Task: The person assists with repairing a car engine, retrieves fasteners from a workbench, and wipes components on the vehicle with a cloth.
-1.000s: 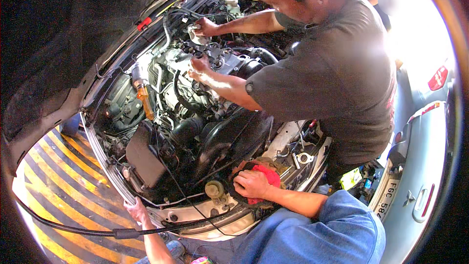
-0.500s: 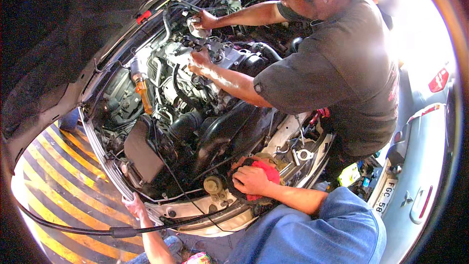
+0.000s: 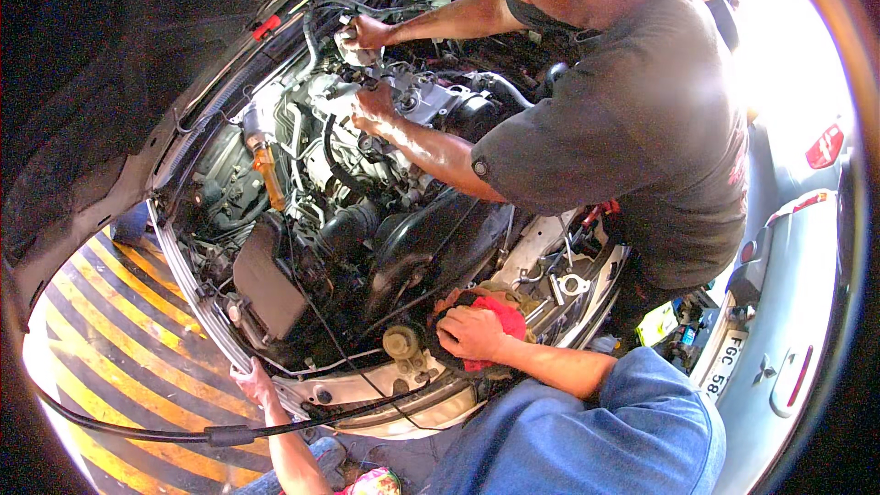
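Observation:
I lean over the open engine bay of a car. My right hand, on a blue-sleeved arm, presses a red rag onto a dark part at the front of the engine, beside a small round pulley. My left hand grips the white front rim of the bay, just above a black hose. A co-worker in a dark grey shirt bends in from the right, one hand at the back of the engine and the other on its top.
The raised bonnet fills the upper left. Yellow and black floor stripes lie to the left. A silver car's rear stands close on the right. An orange dipstick handle and tangled hoses crowd the engine.
My right hand stays on the red rag and my left on the rim. The co-worker's far hand has shifted slightly toward the back of the engine.

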{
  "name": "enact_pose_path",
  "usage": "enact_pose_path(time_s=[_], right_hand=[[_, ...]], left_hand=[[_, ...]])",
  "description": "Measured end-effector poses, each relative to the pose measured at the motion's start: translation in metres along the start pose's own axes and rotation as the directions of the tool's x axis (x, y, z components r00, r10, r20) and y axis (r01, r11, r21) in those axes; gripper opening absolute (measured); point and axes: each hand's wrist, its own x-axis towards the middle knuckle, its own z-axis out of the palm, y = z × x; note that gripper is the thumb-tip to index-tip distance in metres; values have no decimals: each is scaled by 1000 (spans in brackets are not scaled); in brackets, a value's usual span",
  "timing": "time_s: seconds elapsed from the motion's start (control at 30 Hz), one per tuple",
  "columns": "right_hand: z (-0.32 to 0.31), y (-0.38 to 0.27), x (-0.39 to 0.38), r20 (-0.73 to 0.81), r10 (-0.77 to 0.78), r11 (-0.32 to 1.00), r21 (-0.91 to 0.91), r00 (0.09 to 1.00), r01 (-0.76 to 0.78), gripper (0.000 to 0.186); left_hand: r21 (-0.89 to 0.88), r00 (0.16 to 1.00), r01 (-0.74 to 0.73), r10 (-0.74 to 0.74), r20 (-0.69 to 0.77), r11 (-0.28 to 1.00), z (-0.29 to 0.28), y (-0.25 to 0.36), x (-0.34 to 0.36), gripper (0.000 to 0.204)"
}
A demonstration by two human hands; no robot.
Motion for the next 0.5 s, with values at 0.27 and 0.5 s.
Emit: enact_pose_path(time_s=[0.27, 0.5], right_hand=[[1, 0, 0, 16, 13, 1000, -25, 1000, -13, 12], [1, 0, 0, -24, 5, 1000, -22, 1000, -5, 10]], left_hand=[[16, 999, -26, 27, -43, 1000, 0, 5, -3, 57], [-9, 1000, -4, 4, -9, 1000, -1, 4, -2, 55]])
